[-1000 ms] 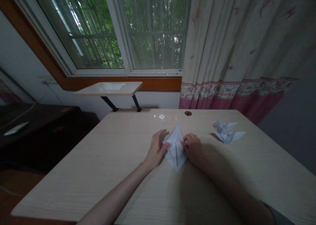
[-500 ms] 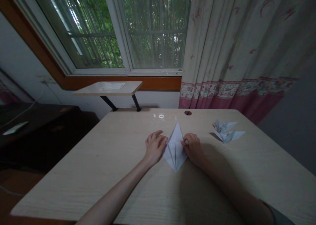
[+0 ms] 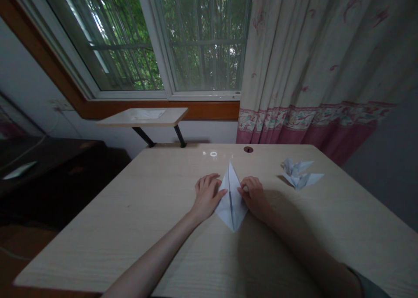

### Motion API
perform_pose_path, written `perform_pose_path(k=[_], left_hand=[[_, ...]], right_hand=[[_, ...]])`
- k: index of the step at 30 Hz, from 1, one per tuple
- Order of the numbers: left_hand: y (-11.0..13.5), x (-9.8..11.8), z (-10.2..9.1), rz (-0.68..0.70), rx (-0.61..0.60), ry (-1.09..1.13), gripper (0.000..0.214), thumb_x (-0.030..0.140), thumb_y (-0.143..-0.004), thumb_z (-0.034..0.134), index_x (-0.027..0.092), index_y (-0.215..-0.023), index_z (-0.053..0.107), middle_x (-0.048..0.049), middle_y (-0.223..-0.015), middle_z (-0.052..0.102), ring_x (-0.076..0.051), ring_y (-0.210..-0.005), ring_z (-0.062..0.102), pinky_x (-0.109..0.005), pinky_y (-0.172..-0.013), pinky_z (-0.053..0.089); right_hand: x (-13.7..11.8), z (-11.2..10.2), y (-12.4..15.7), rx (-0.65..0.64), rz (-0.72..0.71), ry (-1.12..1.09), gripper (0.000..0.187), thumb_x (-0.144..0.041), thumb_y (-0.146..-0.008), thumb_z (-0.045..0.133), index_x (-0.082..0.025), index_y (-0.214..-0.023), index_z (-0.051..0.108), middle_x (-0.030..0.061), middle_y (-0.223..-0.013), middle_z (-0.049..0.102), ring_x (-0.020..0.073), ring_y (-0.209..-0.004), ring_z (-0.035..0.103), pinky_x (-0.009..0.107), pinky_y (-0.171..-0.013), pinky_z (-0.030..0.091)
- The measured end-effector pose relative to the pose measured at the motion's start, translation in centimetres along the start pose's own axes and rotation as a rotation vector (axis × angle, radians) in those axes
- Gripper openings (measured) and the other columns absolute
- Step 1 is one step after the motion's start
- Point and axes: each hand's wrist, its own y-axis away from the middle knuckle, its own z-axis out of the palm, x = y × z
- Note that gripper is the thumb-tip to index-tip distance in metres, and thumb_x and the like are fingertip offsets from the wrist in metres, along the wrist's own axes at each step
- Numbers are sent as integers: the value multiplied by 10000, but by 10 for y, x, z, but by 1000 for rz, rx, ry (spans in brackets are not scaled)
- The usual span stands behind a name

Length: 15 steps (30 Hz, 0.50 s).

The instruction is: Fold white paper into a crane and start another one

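A white sheet of folded paper (image 3: 232, 211), shaped like a long kite, lies on the table with one point towards the window and one towards me. A dark crease runs down its middle. My left hand (image 3: 208, 197) is at its left edge, the thumb lying on the paper and the fingers curled against its side. On the opposite edge, my right hand (image 3: 255, 197) pinches the paper between thumb and bent fingers. Both hands are closed on the paper, near its widest part.
Folded paper pieces, like origami birds (image 3: 300, 174), sit at the right of the wooden table (image 3: 146, 193). A small raised shelf (image 3: 176, 115) with white paper (image 3: 148, 114) stands at the back left. A round cable hole (image 3: 248, 150) is near the back edge.
The paper's upper layer now lies flatter, its left side folded out, and its near point reaches slightly closer to me. My left thumb has moved right onto the paper.
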Motion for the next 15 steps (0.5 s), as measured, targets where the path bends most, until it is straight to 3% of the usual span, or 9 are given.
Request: perform_pose_path(k=[6,15], left_hand=[[0,-1,0,49,20,16,356,458,-851,678,251,-1124,582,-65,-1338,537,-292,-1256,430,-499,-1058,309],[-1,0,-3,61,46,122,250,307,-860,636,245,-1100,604,-53,-1262,590,-267,-1200,485,-464,-1037,346]], right_hand=[[-4,-2,0,3,-19,20,97,-245,-910,504,-216,-822,533,68,-877,615,236,-875,538,378,-815,437],[-4,-6,4,-19,-105,9,178,-309,-934,470,-189,-996,585,110,-1010,637,256,-979,558,409,-877,458]])
